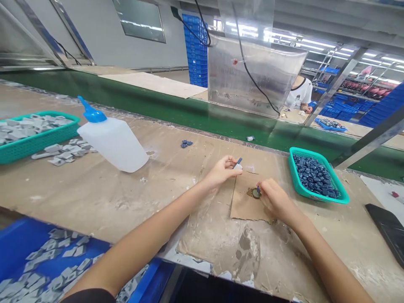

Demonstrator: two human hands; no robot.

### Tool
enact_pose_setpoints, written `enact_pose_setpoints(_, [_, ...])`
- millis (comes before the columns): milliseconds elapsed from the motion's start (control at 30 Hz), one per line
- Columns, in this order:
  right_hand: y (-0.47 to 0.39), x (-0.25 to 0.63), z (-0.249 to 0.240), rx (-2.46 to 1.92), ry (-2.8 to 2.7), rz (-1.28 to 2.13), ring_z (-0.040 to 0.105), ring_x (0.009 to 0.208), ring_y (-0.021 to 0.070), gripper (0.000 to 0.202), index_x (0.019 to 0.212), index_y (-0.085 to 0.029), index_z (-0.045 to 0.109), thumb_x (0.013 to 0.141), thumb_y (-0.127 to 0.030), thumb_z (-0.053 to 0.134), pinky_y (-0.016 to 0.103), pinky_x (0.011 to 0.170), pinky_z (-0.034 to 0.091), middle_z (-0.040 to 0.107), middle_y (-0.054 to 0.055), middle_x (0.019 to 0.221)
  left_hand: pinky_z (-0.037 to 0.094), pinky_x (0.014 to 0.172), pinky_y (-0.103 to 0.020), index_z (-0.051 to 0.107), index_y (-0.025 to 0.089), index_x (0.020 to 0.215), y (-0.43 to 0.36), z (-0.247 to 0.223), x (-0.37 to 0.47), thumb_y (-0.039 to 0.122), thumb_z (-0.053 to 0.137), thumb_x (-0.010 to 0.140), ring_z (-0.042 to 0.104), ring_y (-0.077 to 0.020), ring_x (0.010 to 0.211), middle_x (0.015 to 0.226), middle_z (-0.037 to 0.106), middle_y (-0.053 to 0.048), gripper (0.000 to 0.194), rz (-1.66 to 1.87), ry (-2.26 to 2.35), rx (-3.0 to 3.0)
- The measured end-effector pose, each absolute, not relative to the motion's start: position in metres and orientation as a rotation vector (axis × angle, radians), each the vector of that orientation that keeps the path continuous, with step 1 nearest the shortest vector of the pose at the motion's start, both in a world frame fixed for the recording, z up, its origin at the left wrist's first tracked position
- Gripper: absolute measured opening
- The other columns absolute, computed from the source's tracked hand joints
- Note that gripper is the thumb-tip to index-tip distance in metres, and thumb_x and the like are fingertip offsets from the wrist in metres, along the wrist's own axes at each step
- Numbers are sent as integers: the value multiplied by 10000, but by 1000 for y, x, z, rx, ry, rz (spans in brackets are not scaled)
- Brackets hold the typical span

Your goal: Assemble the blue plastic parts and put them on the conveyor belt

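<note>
My left hand (222,171) is closed on a small grey-white piece (237,166) with a dark strip sticking up beside it. My right hand (274,197) pinches a small dark blue piece (259,190), its tip at a small round cap-like dish (256,193). The dish sits on a brown stain on a square of cardboard (241,206). To the left stands a tilted-looking white squeeze bottle (115,143) with a blue nozzle. A green basket (293,176) of dark blue pieces is to the right of my right hand.
Another green basket (38,141) holds grey-white pieces, with loose ones beside it. A blue bin (15,235) of similar pieces is below the table edge. Several dark pieces (186,144) lie mid-table. A black phone-like slab (386,229) lies right. A person (298,94) sits beyond the green belt (158,109).
</note>
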State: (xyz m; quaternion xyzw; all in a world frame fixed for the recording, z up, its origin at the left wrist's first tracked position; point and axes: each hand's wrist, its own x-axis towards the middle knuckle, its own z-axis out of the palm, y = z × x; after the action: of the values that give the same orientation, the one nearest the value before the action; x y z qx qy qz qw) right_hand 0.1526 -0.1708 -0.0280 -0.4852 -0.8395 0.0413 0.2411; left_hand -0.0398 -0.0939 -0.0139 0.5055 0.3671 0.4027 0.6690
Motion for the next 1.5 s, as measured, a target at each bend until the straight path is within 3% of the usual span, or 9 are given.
enact_pose_setpoints(233, [-172,149,-37,-1327,-2454,-91,366,662,173,261,731,-182,368,718,66,288,271,562,314,409,33,709,383,879,-298,560,149,892,-94,-24,-35,190,685,614,558,-160,932,956,632,-62,308,872,769,1296])
enact_pose_setpoints(467, [-173,150,-35,-1201,-2404,-66,410,749,185,229,823,-167,411,842,0,256,291,637,367,457,64,794,440,721,-245,531,142,869,-100,-31,-29,152,679,584,577,-122,739,850,597,-26,321,842,789,1483])
enact_pose_setpoints(633, [-175,153,-32,-1208,-2316,39,467,755,181,204,816,-188,417,875,-64,266,300,643,399,506,63,791,442,698,-229,566,166,879,-108,-26,-32,220,707,603,559,-136,775,861,590,-23,315,901,856,1882])
enact_pose_setpoints(733, [-176,153,-27,-1227,-2035,237,537,839,184,145,747,-209,348,863,-130,384,306,680,434,570,72,866,436,700,-230,552,171,883,-111,-25,-33,263,718,612,546,-136,774,865,584,-21,330,899,868,2040])
enact_pose_setpoints(933, [-175,144,-23,-1135,-1464,757,597,880,191,311,725,-228,286,774,-258,592,343,769,491,629,60,882,406,673,-230,529,172,820,-120,-24,-30,261,669,670,509,-134,753,801,557,0,224,907,828,2222])
enact_pose_setpoints(1267, [-181,137,-28,-1194,-1467,730,574,989,239,309,718,-233,291,776,-286,590,371,780,495,616,50,827,397,634,-203,533,158,785,-127,-23,-28,188,659,665,503,-105,695,756,544,15,177,1013,797,2237])
enact_pose_setpoints(1500, [-185,134,-21,-1242,-1495,694,595,939,243,311,705,-229,308,766,-334,595,350,728,503,619,57,823,402,648,-207,553,154,813,-128,-25,-29,184,618,687,522,-113,712,746,546,3,144,1096,741,2304])
